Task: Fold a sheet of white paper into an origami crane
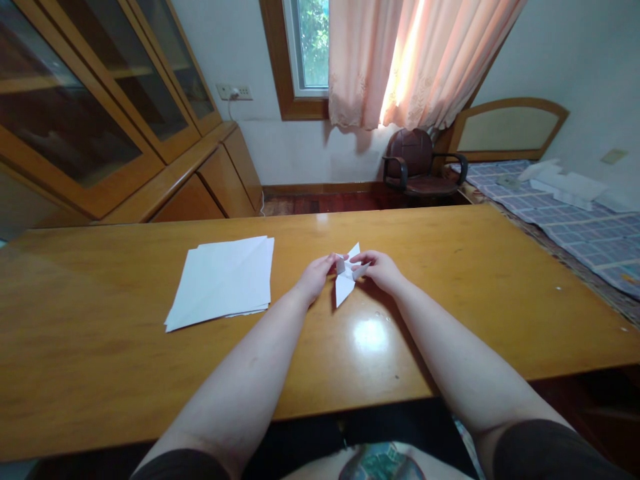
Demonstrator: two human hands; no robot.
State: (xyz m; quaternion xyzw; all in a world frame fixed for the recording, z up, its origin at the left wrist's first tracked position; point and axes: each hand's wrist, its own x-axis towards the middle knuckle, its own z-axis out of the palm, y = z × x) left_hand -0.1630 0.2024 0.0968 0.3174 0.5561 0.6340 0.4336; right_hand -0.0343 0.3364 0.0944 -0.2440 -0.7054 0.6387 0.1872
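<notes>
A small piece of folded white paper (345, 285), with several pointed flaps spreading outward, is between my two hands just above the wooden table. My left hand (317, 275) pinches its left flap between thumb and fingers. On the other side, my right hand (381, 269) has its fingers closed on the right flap. One point of the paper aims toward me and another aims away. Parts of the side flaps are hidden behind my fingertips.
A stack of white paper sheets (223, 280) lies on the wooden table (110, 373) to the left. Beyond the table stand a brown armchair (415, 163) and a wooden cabinet (200, 160). A bed (565, 213) is at the right, with white papers on it.
</notes>
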